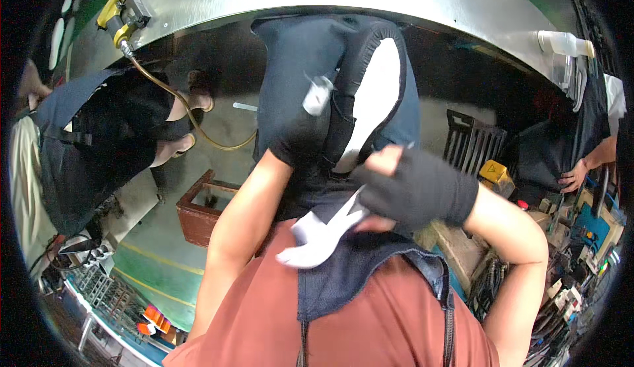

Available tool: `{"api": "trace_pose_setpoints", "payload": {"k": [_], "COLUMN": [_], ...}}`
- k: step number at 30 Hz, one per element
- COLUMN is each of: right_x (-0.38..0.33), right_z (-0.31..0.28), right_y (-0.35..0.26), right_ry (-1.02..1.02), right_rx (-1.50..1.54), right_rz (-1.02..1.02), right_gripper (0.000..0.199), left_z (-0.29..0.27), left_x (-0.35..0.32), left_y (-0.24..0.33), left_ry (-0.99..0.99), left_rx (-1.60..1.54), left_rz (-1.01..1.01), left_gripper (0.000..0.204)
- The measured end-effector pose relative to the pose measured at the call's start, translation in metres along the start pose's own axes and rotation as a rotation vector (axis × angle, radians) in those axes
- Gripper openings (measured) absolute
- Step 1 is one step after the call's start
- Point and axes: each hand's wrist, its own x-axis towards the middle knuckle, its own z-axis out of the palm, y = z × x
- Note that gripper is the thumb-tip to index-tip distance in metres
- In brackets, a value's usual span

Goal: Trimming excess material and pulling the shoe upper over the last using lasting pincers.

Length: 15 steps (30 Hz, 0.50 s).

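Between the left hand and right hand, extending ahead of both, a long, rounded shoe lies bottom up on dark blue cloth, its gathered black edge framing a smooth white underside. The black-gloved right hand grips a thin, forked white piece; the left's grip is too blurred to tell.
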Motion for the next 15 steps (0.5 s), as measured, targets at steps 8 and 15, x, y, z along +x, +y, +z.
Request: {"api": "trace_pose_setpoints", "payload": {"k": [8, 15], "right_x": [-0.085, -0.076], "right_z": [0.047, -0.015], "right_y": [0.025, 0.014], "right_ry": [0.125, 0.004], "right_rx": [0.291, 0.184], "right_rz": [0.875, 0.79], "right_gripper": [0.033, 0.036], "left_z": [0.012, 0.018], "left_x": [-0.004, 0.04], "left_y": [0.017, 0.04], "left_ry": [-0.114, 0.004], "left_rx": [-0.107, -0.743], "left_rz": [-0.1, -0.764], "left_gripper": [0.047, 0.072]}}
